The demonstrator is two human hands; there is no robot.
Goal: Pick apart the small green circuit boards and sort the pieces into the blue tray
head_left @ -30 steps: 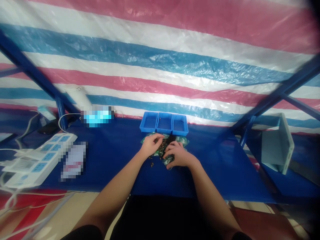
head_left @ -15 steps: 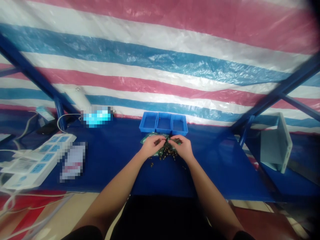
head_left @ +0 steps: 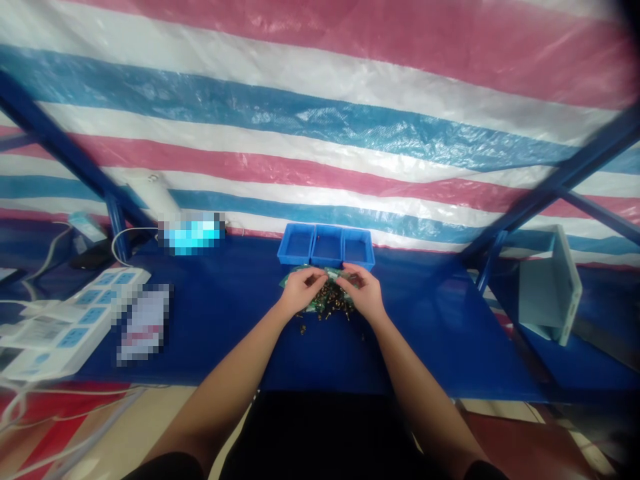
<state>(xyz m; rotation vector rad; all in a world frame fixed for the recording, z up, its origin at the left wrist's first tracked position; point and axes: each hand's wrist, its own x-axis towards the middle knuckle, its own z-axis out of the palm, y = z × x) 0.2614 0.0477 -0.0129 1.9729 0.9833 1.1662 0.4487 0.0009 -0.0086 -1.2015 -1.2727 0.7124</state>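
Both hands meet over a pile of small brass-coloured screw-like pieces (head_left: 334,303) on the blue table. A crumpled, greenish see-through plastic bag (head_left: 332,273) lies at the pile's far side. My left hand (head_left: 301,291) is closed, thumb and fingers pinching the bag's left part. Opposite it, my right hand (head_left: 365,293) has its fingers curled round the right part of the bag, index fingertip close to the trays. The exact fingertip contact is small and partly hidden. Just beyond the hands stand three joined blue trays (head_left: 327,261).
A white power strip (head_left: 85,320) with cables and a blurred packet (head_left: 145,323) lie at the left. Behind them is a glowing cyan object (head_left: 193,235). A grey stand-like panel (head_left: 550,287) is at the right. Blue frame bars slope along both sides before a striped sheet.
My fingers have shifted over the pile; the right index finger now reaches farther toward the trays. More of the brass pieces and the bag shows between the hands.
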